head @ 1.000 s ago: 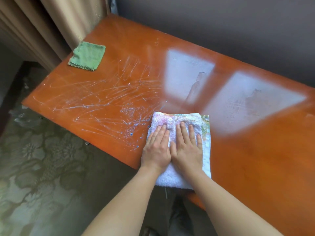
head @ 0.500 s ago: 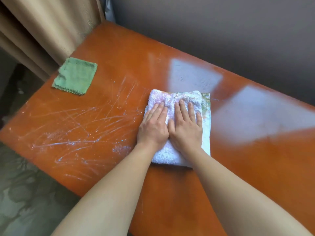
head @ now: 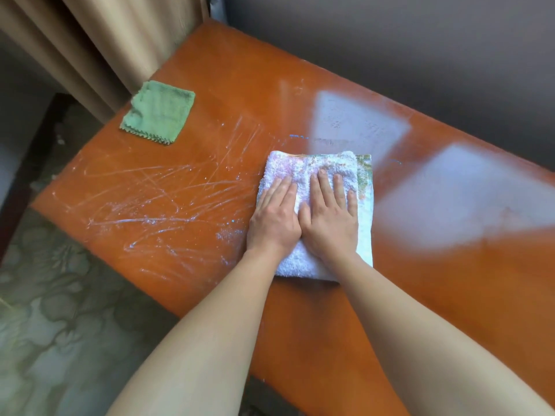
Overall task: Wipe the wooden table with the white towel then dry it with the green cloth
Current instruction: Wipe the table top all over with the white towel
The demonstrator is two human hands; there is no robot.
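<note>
White terry pile lies under the fingers (head: 322, 183) of both hands, which are stretched out straight and pressed flat rather than curled or gripping; nothing is pinched between them. The left hand (head: 274, 217) and the right hand (head: 329, 220) sit side by side, thumbs touching, palms down on the folded white towel (head: 312, 169), and the bare forearms run back from them toward the near edge of the counter. The towel is a thick rectangle with a faint pink and green tint on its far part and a patterned strip along its right side; it lies flat on the orange-brown wooden counter (head: 435, 295), roughly midway between the near and far edges. Just left of the towel, the glossy surface carries a spread of whitish streaks and small specks (head: 168, 202) reaching toward the left edge. The green cloth (head: 157, 112), a small square with a zigzag-cut hem, lies flat near the far left corner of the counter, well apart from the towel and hands. Pale reflected patches of light sit on the counter to the right of the towel. Beige curtain folds (head: 99, 46) hang beyond the far left corner, a grey wall runs along the far edge, and a floral-patterned floor (head: 60, 325) shows below the left edge.
</note>
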